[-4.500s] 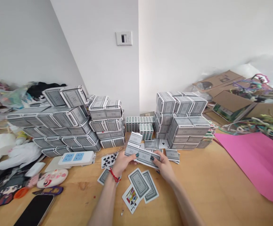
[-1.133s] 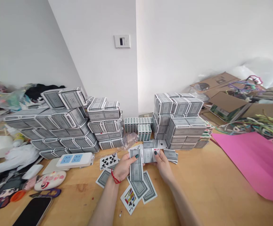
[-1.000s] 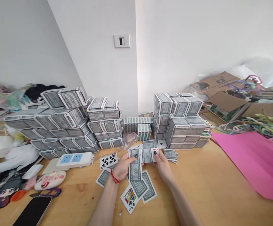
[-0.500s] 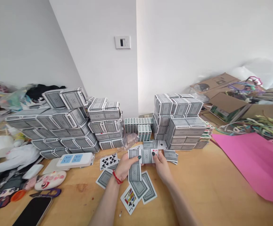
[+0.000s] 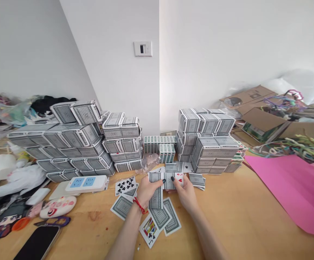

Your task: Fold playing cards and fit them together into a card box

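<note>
My left hand [image 5: 146, 190] grips a packet of grey-backed playing cards [image 5: 155, 187] that hangs lengthwise toward me. My right hand [image 5: 184, 191] pinches a second packet of cards [image 5: 172, 179] held crosswise, with a red heart card face showing at its right end. The two packets meet at a right angle between my thumbs. Under my hands on the wooden table [image 5: 235, 216] lie loose cards: two face-down cards [image 5: 164, 217], a face-up jack [image 5: 149, 229] and a face-up club card [image 5: 125, 185].
Stacks of grey card boxes [image 5: 72, 141] stand at the left and another stack of boxes [image 5: 208, 139] at the right, against the wall. A power strip [image 5: 87, 183], a phone [image 5: 39, 242] and toys lie at the left. A pink sheet [image 5: 292, 187] and cardboard boxes [image 5: 265, 119] sit on the right.
Earlier both hands held one long fan of cards; it is now two packets crossed at a right angle. Since a second ago my hands have hardly moved; only the view shifted slightly.
</note>
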`<state>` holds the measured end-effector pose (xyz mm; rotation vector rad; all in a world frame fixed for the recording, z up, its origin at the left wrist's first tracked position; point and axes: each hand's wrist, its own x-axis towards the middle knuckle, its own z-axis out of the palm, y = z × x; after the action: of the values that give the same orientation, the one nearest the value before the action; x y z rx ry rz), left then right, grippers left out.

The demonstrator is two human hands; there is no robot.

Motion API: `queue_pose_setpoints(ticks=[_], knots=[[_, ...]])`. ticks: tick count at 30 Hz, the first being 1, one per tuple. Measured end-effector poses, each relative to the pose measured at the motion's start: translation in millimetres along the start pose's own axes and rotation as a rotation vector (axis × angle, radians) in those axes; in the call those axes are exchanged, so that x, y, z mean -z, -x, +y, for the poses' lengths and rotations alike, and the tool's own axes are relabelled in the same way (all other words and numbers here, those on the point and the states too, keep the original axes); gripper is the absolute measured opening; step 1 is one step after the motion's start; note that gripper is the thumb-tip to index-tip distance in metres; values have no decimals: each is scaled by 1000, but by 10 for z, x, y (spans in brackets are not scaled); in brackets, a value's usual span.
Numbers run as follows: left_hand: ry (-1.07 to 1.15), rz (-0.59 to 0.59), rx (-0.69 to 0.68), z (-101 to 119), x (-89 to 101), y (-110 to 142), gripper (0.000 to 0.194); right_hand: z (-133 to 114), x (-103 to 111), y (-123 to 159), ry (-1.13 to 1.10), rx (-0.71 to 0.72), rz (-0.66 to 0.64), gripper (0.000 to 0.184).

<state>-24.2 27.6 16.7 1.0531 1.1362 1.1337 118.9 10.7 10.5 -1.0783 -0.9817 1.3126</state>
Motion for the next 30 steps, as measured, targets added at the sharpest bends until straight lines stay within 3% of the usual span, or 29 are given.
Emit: queue_pose_setpoints(ticks=[10,18,30], knots=[[-32,9,-17,-9,-14,9,37,22,2,27,60,7,33,33],[-2,-49,-13,17,-3,6,33,16,-10,35,54,22,19,35],[44,-43,13,82,-13,34,33,37,-3,17,70,-15,-27,38]])
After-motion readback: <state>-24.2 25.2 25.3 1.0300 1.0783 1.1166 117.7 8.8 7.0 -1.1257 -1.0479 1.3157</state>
